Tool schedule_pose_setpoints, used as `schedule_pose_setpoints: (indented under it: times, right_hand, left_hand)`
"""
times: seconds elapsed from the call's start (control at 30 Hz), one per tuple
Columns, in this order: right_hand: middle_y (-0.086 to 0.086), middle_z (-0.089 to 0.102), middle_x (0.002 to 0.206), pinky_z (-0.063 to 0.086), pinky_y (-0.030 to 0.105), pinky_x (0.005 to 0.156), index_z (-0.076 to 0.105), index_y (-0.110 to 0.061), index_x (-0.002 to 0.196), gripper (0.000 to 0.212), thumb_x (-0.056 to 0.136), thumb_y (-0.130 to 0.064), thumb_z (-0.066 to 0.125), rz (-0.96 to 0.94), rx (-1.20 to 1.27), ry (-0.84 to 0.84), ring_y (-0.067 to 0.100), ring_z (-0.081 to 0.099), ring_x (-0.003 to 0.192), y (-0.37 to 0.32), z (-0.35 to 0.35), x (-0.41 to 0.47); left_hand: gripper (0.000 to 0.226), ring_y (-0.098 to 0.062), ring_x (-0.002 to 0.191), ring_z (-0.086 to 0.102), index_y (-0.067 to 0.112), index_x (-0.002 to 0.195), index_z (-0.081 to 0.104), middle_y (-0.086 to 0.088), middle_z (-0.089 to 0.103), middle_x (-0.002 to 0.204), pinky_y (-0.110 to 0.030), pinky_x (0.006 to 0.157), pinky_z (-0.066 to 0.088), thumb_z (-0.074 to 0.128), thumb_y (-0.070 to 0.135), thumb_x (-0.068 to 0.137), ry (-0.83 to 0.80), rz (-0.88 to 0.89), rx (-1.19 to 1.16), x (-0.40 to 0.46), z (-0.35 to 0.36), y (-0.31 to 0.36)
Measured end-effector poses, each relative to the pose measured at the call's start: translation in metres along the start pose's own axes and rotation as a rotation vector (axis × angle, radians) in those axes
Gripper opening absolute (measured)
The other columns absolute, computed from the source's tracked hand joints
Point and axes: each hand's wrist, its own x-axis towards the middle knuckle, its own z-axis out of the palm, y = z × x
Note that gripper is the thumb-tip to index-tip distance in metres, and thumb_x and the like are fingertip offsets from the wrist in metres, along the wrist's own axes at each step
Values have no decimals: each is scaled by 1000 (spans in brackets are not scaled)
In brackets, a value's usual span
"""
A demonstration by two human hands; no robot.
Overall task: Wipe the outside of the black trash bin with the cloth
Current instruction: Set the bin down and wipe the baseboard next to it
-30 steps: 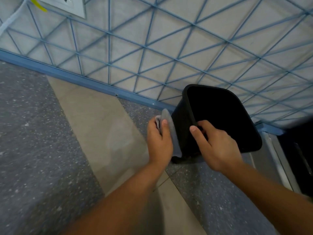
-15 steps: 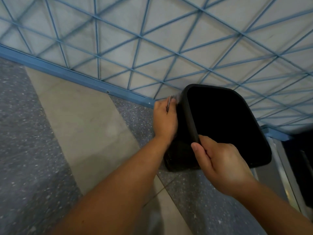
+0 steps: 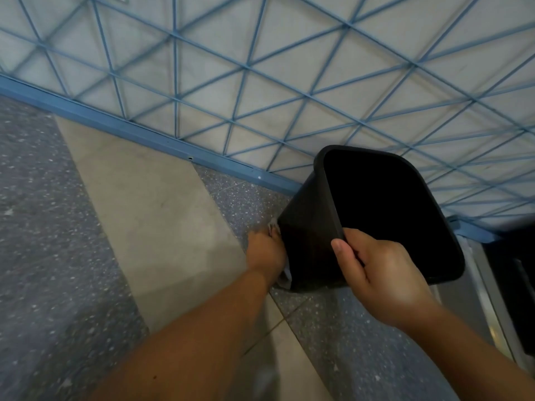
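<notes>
The black trash bin (image 3: 307,227) stands on the floor by the wall, tilted, its dark opening facing me. My right hand (image 3: 373,270) grips the near rim, thumb on the outside and fingers curled inside. My left hand (image 3: 265,251) presses a grey cloth (image 3: 285,277) against the bin's left outer side, low near the base. Only small bits of the cloth show past the hand, at its fingertips and by the wrist.
A pale wall with a blue triangular grid (image 3: 260,68) and a blue skirting strip (image 3: 144,134) runs behind the bin. The floor is speckled grey with a beige band (image 3: 144,212). A metal threshold and a dark opening (image 3: 506,285) lie to the right.
My left hand has slid with the cloth from the top of the bin's left side down to near its base. The right hand has kept its grip on the rim.
</notes>
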Motion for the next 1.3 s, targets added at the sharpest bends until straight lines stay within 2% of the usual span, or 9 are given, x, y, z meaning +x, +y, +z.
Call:
schedule_pose_setpoints:
  times: [0.13, 0.27, 0.43, 0.6, 0.73, 0.9, 1.07, 1.2, 1.3]
  right_hand:
    - [-3, 46, 49, 42, 43, 41, 48, -24, 72, 43, 95, -53, 26, 32, -12, 7, 10, 47, 41, 0, 1, 2]
    - [-3, 45, 49, 42, 43, 40, 46, -22, 70, 42, 97, -50, 28, 41, -25, 19, 11, 46, 40, -1, -1, 1]
    - [-3, 44, 48, 36, 34, 39, 42, -25, 66, 39, 95, -48, 29, 54, -20, 23, 12, 45, 39, -4, -1, 2]
    - [-4, 45, 49, 39, 37, 41, 44, -25, 68, 38, 95, -47, 31, 63, -24, 23, 12, 47, 42, -3, 0, 4]
    - [-3, 48, 51, 43, 41, 42, 50, -20, 71, 43, 96, -49, 31, 64, 7, 8, 12, 49, 44, 1, 1, 6]
    - [-4, 46, 50, 42, 42, 40, 46, -23, 68, 42, 96, -49, 29, 39, 37, 8, 12, 46, 42, 3, 1, 6]
    - [-3, 44, 49, 42, 42, 41, 42, -23, 65, 42, 97, -48, 29, 50, 27, 16, 15, 46, 41, 1, 1, 5]
    - [1, 49, 53, 44, 44, 47, 45, -20, 68, 43, 97, -50, 33, 125, 55, -27, 17, 50, 47, -1, -2, 6]
    - [4, 52, 57, 43, 42, 52, 49, -17, 70, 44, 97, -49, 38, 169, 86, -60, 18, 52, 52, -7, -6, 10]
  left_hand:
    - [44, -42, 113, 64, -8, 113, 70, -31, 68, 119, -43, 96, 48, 42, 26, 111, 1, -89, -32, -39, 3, -1]
    - [34, -32, 94, 67, 1, 102, 74, -17, 72, 97, -29, 73, 40, 55, 29, 106, 58, -87, -184, -73, -8, 9]
    - [33, -15, 72, 49, 21, 73, 51, -6, 53, 80, -25, 65, 39, 56, 23, 106, 279, 150, -412, -71, -38, 25]
    - [19, 11, 75, 51, 8, 90, 65, -4, 54, 92, -4, 69, 37, 60, 22, 101, 384, 447, -372, -83, -10, 59]
    - [23, 3, 86, 51, 8, 120, 67, -3, 55, 113, -3, 72, 38, 56, 23, 106, 310, 375, -362, -85, 10, 53]
    - [31, -35, 113, 57, 2, 124, 59, -19, 53, 128, -28, 85, 35, 45, 26, 110, 187, 24, -100, -53, 17, -2]
    - [36, -41, 109, 63, -1, 116, 66, -26, 65, 120, -42, 91, 49, 46, 28, 109, 118, 51, 99, -27, 3, -25]
    - [29, -33, 94, 61, -5, 106, 63, -22, 63, 104, -35, 79, 42, 56, 22, 105, 396, 81, -130, -42, -19, -25]
    - [8, -7, 76, 53, 11, 103, 57, 2, 55, 89, -21, 68, 36, 56, 19, 106, 334, 220, -291, -84, -22, -13]
